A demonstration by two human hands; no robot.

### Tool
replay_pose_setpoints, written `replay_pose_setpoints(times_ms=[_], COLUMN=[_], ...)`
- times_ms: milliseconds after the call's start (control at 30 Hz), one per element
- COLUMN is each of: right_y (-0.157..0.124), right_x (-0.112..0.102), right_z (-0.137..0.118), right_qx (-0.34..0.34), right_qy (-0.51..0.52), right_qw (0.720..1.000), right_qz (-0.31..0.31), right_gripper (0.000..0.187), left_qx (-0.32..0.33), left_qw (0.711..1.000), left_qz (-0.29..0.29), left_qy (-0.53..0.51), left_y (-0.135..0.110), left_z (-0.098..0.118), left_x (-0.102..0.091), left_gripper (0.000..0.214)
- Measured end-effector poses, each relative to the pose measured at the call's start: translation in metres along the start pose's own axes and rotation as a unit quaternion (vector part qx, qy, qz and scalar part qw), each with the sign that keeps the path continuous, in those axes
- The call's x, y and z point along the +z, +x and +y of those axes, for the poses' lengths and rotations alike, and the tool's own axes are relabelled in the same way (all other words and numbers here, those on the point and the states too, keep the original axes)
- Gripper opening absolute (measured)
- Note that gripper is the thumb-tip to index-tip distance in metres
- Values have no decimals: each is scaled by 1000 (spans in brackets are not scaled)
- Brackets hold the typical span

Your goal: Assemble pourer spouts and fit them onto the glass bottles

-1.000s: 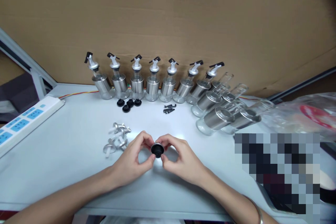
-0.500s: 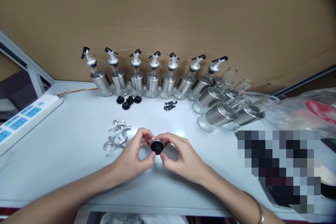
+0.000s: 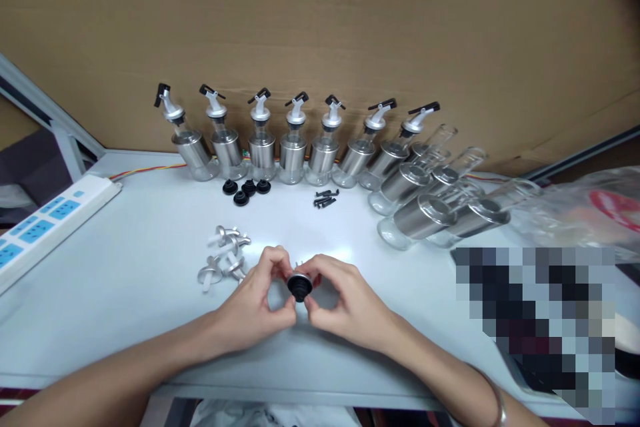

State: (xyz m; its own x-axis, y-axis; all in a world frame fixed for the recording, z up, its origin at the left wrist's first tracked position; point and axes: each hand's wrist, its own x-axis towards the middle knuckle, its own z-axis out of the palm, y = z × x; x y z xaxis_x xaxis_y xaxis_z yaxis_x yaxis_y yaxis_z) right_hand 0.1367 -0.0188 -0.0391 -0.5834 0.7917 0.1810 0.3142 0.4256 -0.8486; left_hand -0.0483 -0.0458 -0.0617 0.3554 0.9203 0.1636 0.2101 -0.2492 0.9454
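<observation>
Both my hands meet over the near middle of the white table [image 3: 125, 293]. My left hand [image 3: 257, 300] and my right hand [image 3: 340, 303] pinch a small silver pourer cap with a black rubber stopper [image 3: 300, 285] between their fingertips. Just left of my left hand lies a pile of several loose silver pourer spouts [image 3: 225, 257]. Farther back lie several black rubber stoppers [image 3: 247, 189] and a small heap of black levers [image 3: 325, 199].
A row of several finished steel-and-glass oil bottles [image 3: 293, 150] stands along the cardboard wall. Several uncapped bottles [image 3: 430, 203] cluster at the right. A white power strip with blue sockets [image 3: 45, 223] lies at the left edge. A plastic bag [image 3: 595, 213] sits at the far right.
My hands have kept their pinch on the cap and stopper, shifting the fingertips slightly around it. The view has tilted a little.
</observation>
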Motion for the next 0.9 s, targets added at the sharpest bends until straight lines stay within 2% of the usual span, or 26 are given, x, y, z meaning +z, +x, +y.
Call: replay_pose_setpoints(times_ms=[167,300,533,700,900], right_y=[0,-1,-4,-2,-2], right_x=[0,0,0,0,1], right_z=[-2,-3,-3,1,3], right_qx=[-11,-13,12,35,43], right_qy=[0,7,7,67,104], right_qw=[1000,1000,1000,997,994], right_qz=[-3,-1,-1,-5,11], right_gripper=[26,21,18,27,24], left_qx=[31,45,61,53,42], left_qw=[999,999,997,998,998], left_qz=[-5,-10,-14,23,34], left_qy=[3,13,33,32,12], left_y=[-1,-1,1,1,1], left_z=[1,3,6,-1,-3], left_x=[0,1,0,-2,-4], left_gripper=[33,32,31,31,34])
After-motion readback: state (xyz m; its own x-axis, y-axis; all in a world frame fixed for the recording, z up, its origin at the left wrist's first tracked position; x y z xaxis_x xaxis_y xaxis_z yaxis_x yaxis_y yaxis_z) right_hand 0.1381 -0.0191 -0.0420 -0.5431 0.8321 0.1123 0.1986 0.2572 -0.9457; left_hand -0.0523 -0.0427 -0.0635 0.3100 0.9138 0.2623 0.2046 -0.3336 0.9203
